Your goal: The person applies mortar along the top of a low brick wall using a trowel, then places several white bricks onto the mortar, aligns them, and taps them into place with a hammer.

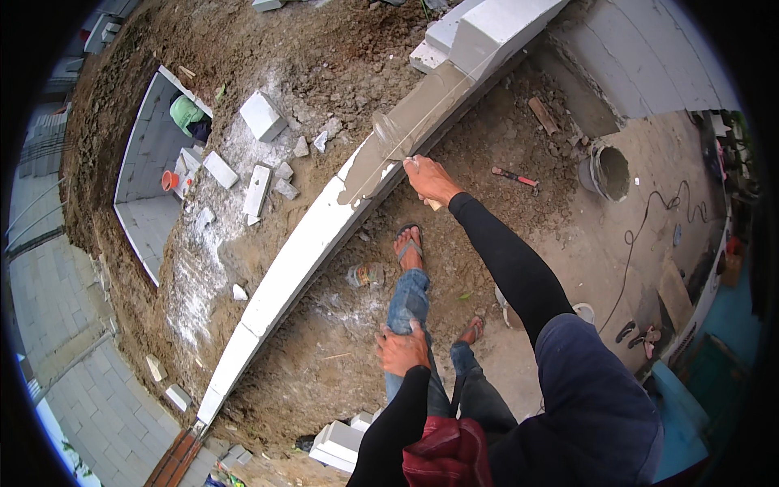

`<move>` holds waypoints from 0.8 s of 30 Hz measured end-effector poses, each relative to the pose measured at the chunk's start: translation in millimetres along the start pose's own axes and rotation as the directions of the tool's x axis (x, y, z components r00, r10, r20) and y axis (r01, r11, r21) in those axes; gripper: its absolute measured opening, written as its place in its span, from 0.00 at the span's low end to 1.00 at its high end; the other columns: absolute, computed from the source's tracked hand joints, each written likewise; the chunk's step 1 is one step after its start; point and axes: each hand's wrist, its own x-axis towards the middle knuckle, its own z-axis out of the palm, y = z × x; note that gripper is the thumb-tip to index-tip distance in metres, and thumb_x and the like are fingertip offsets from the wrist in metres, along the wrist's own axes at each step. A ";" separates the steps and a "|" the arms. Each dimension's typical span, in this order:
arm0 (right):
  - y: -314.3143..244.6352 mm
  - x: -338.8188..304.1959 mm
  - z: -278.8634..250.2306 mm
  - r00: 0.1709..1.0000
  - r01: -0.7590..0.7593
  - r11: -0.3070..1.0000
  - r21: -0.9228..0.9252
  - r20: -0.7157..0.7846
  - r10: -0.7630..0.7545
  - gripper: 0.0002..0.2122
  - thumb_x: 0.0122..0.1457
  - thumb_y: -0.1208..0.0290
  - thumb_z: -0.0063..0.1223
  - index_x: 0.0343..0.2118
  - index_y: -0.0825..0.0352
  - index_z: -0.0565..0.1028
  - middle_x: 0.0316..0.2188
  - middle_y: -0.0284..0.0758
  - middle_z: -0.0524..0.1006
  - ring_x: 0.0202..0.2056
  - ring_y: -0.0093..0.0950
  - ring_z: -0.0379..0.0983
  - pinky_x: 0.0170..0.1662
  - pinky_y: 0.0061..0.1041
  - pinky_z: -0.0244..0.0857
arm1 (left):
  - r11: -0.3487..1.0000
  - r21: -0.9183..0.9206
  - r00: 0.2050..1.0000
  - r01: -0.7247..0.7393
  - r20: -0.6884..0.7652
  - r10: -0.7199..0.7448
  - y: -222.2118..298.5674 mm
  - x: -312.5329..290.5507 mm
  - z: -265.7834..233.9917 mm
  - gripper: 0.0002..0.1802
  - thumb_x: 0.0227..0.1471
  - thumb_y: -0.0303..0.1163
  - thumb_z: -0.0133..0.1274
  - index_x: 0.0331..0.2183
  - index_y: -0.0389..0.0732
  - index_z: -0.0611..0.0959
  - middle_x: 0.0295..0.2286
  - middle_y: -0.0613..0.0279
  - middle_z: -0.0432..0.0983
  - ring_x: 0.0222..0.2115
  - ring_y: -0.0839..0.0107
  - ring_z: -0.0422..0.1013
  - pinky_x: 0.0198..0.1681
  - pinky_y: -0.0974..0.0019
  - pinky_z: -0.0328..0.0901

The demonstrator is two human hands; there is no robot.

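Note:
My right hand (432,180) is closed around the handle of a trowel, the pale wooden end showing below my fist. The trowel's blade (389,130) lies in wet grey mortar (430,101) spread along the top of a low wall of white blocks (300,243). A thin string line runs over the mortar. My left hand (403,349) rests on my jeans at the knee, fingers spread and holding nothing. Beyond the mortar, large white blocks (495,36) stand on the wall.
A hammer with a red handle (515,178) lies on the dirt at the right, near a mortar bucket (607,172). A cable (631,243) trails over the concrete. Left of the wall are loose white blocks (261,118) and a block-lined pit (150,191) with a person (191,116) in it.

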 end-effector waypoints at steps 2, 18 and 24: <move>6.5 -6.4 24.8 0.999 -0.013 0.996 -0.086 0.044 0.016 0.27 0.71 0.54 0.39 0.52 0.80 0.71 0.37 0.58 0.80 0.38 0.52 0.80 0.46 0.50 0.74 | 1.000 0.015 1.000 -0.005 0.030 0.004 5.0 -3.9 2.0 0.45 0.48 0.63 0.62 0.59 0.42 0.79 0.58 0.48 0.74 0.55 0.45 0.72 0.55 0.43 0.69; 20.8 -46.1 60.0 0.990 0.131 0.936 -0.327 -0.005 -0.140 0.21 0.70 0.54 0.45 0.47 0.72 0.73 0.37 0.61 0.80 0.43 0.63 0.76 0.47 0.58 0.68 | 0.995 -0.076 0.992 0.058 0.115 -0.049 0.0 -8.5 4.9 0.45 0.49 0.64 0.59 0.62 0.48 0.76 0.63 0.54 0.68 0.61 0.47 0.66 0.60 0.37 0.61; 32.3 -62.2 77.0 0.951 0.297 0.824 -0.482 0.227 -0.210 0.19 0.71 0.57 0.44 0.43 0.73 0.72 0.31 0.59 0.81 0.36 0.60 0.79 0.41 0.57 0.71 | 0.996 -0.053 0.988 0.065 0.145 -0.057 6.1 -9.6 0.4 0.45 0.50 0.64 0.58 0.62 0.48 0.76 0.63 0.53 0.69 0.61 0.46 0.66 0.60 0.37 0.62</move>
